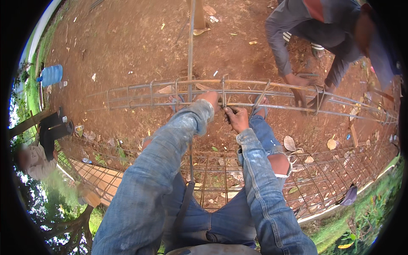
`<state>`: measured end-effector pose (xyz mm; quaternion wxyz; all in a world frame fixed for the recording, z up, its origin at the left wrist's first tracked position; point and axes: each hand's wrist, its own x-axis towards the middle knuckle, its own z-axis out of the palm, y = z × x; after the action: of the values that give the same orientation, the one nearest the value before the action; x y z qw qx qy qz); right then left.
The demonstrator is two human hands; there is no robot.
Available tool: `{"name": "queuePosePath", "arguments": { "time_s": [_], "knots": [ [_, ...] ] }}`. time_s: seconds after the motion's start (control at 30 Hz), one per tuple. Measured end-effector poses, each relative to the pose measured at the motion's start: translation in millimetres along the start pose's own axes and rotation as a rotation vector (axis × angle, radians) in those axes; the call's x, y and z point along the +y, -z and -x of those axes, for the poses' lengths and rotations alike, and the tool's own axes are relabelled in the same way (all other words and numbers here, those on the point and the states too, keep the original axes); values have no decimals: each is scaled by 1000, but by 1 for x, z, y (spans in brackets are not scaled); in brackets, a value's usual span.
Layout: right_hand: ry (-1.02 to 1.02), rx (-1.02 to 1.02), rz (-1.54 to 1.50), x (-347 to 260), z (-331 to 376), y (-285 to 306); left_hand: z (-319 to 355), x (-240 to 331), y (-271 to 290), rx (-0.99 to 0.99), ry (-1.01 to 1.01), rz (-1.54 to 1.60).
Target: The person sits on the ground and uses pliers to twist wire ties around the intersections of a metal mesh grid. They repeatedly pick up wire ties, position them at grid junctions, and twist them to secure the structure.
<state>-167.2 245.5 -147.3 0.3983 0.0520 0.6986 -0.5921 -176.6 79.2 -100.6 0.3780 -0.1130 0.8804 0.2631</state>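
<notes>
A long rebar cage (161,84) of several thin steel bars with square stirrups runs across in front of me. My left hand (208,98) reaches over the bars and is closed at one stirrup (224,91); its fingertips are partly hidden. Just right of it, my right hand (238,118) is closed in a pinch under the near bar, by the foot of that same stirrup. Whatever small thing the right fingers grip is too small to make out. A straight steel bar (191,42) passes crosswise at the cage, left of my hands.
At right, a co-worker (297,25) bends with both hands at the cage. Steel mesh (216,170) lies close by my legs. A blue water jug (52,75) is far left; another person (42,157) is at the left edge. Leaves and litter dot the red soil.
</notes>
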Motion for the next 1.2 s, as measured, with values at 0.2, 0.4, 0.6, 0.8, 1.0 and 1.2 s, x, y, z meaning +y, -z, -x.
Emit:
{"name": "queuePosePath", "arguments": {
  "time_s": [0.2, 0.4, 0.6, 0.8, 1.0, 1.2],
  "knots": [
    [12, 33, -59, 0, 2, -8, -81, -95, -46, -206, -461, -66],
    [5, 73, -35, 7, 1, -3, -55, -25, -13, -155, -137, 315],
    [20, 54, 48, -1, 4, -4, -40, -45, -18, -97, -187, 715],
    [61, 87, 39, 25, -7, 0, -19, -28, -28, 197, 9, 741],
    [33, 58, -70, 4, 1, -3, 36, -6, -37, 545, -139, 595],
    [75, 66, -8, -1, 5, -6, 47, -6, -47, 779, -439, 225]
  ]
}}
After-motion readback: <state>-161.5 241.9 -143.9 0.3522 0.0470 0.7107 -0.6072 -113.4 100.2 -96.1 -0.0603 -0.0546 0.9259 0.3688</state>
